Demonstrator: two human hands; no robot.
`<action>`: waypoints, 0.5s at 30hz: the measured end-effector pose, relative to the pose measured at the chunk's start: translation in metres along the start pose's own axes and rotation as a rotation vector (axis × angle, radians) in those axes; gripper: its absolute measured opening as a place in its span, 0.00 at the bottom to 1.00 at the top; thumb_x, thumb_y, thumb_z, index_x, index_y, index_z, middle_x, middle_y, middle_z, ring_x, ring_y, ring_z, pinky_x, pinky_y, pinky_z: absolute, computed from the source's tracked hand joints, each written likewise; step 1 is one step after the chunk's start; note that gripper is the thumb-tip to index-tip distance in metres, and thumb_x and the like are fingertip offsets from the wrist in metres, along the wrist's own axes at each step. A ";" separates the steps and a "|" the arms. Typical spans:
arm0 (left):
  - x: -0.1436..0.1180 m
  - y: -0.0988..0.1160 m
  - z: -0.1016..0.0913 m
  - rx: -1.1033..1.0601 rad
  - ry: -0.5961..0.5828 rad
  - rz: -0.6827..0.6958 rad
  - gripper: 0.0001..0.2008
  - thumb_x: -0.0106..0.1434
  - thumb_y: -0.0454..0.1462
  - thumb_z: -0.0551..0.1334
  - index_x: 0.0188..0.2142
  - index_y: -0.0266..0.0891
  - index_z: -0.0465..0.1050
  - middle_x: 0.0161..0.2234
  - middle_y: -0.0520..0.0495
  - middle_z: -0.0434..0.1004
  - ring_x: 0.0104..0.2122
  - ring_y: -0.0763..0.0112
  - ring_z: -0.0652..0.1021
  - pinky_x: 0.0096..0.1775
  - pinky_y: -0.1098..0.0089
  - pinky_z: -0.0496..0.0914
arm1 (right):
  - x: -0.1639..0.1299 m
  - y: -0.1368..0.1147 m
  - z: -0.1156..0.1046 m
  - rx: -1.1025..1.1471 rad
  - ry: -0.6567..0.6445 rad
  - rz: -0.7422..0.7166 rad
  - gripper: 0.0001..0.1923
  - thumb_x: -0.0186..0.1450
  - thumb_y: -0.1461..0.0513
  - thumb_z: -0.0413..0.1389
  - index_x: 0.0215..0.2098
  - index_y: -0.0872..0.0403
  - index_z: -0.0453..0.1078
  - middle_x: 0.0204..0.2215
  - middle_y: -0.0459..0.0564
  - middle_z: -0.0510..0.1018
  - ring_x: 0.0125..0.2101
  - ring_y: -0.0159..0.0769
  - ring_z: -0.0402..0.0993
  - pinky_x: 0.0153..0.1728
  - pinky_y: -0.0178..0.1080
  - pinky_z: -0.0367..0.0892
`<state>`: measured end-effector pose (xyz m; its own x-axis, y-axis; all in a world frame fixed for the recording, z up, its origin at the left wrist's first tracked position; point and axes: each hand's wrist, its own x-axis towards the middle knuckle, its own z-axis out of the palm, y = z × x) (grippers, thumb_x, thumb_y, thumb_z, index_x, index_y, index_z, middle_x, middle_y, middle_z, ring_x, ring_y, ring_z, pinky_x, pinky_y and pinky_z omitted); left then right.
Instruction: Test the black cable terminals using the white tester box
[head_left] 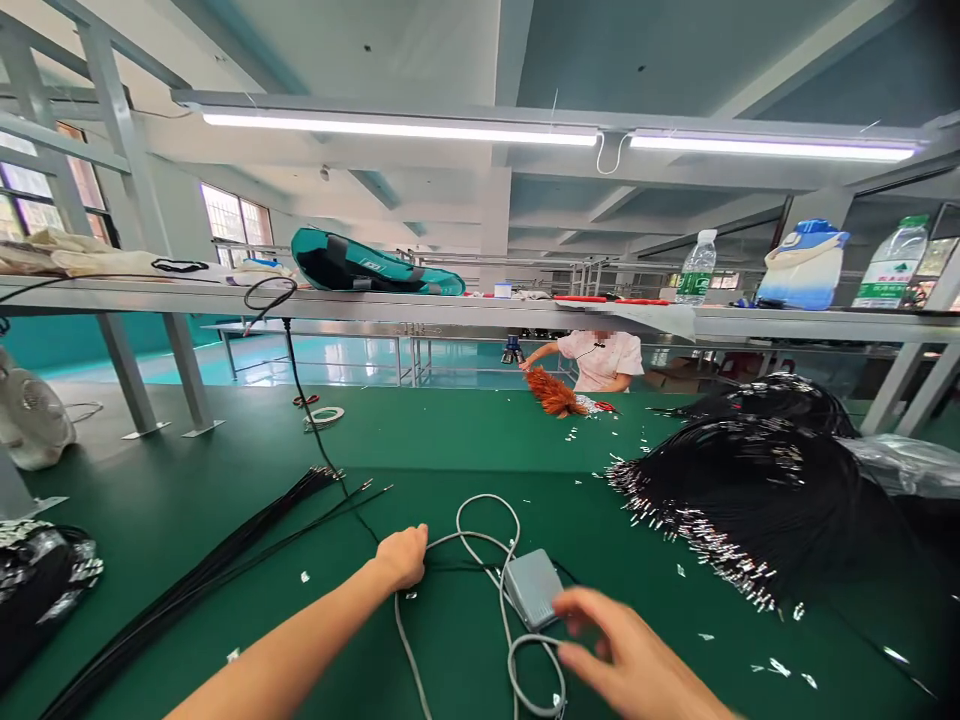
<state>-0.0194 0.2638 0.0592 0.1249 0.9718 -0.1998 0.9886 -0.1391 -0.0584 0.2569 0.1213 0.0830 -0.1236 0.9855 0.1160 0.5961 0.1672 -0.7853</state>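
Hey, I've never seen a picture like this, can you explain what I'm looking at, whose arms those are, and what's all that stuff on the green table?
There is one picture, taken by a camera worn on a person's head, so the two bare arms at the bottom are that person's own. The left hand is closed in a grip on a grey cable. The right hand is open, next to a small grey pedal box that the cable runs to. On the green table lie thin black wires on the left and a big heap of black wires with metal tips on the right. Another person works at the far side, under a shelf with bottles.
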 end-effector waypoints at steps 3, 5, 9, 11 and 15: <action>-0.009 0.008 -0.003 0.022 0.011 -0.010 0.14 0.67 0.38 0.63 0.50 0.37 0.71 0.50 0.43 0.75 0.47 0.59 0.77 0.47 0.54 0.74 | 0.065 -0.007 0.017 -0.253 -0.084 -0.020 0.23 0.59 0.65 0.60 0.53 0.55 0.70 0.55 0.58 0.73 0.57 0.50 0.68 0.57 0.49 0.62; -0.012 0.009 -0.010 0.028 0.031 -0.016 0.13 0.67 0.39 0.63 0.49 0.36 0.72 0.48 0.43 0.75 0.46 0.59 0.78 0.47 0.55 0.74 | 0.091 -0.015 0.039 -0.342 -0.117 -0.060 0.30 0.55 0.65 0.65 0.55 0.60 0.68 0.58 0.65 0.70 0.60 0.56 0.63 0.60 0.54 0.57; -0.017 0.007 -0.037 0.013 0.124 -0.007 0.13 0.68 0.39 0.62 0.49 0.36 0.71 0.48 0.43 0.76 0.45 0.60 0.78 0.46 0.55 0.74 | 0.118 -0.026 0.082 -0.453 -0.113 -0.114 0.26 0.61 0.60 0.64 0.56 0.56 0.66 0.59 0.57 0.68 0.61 0.52 0.61 0.62 0.60 0.52; -0.020 0.008 -0.051 0.001 0.166 0.015 0.12 0.68 0.40 0.62 0.49 0.36 0.72 0.47 0.44 0.76 0.44 0.61 0.78 0.46 0.55 0.74 | 0.127 -0.024 0.095 -0.467 -0.091 -0.096 0.19 0.66 0.58 0.60 0.54 0.55 0.67 0.55 0.54 0.71 0.57 0.49 0.66 0.59 0.59 0.58; -0.027 0.017 -0.067 -0.031 0.223 0.060 0.11 0.68 0.40 0.62 0.47 0.36 0.72 0.44 0.44 0.77 0.42 0.62 0.78 0.44 0.57 0.75 | 0.140 -0.010 0.105 -0.405 -0.070 -0.090 0.13 0.67 0.57 0.58 0.46 0.56 0.71 0.45 0.50 0.76 0.46 0.43 0.74 0.49 0.50 0.70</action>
<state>-0.0008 0.2479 0.1288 0.1954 0.9805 0.0192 0.9806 -0.1949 -0.0225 0.1496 0.2550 0.0433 -0.2346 0.9646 0.1201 0.8424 0.2634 -0.4701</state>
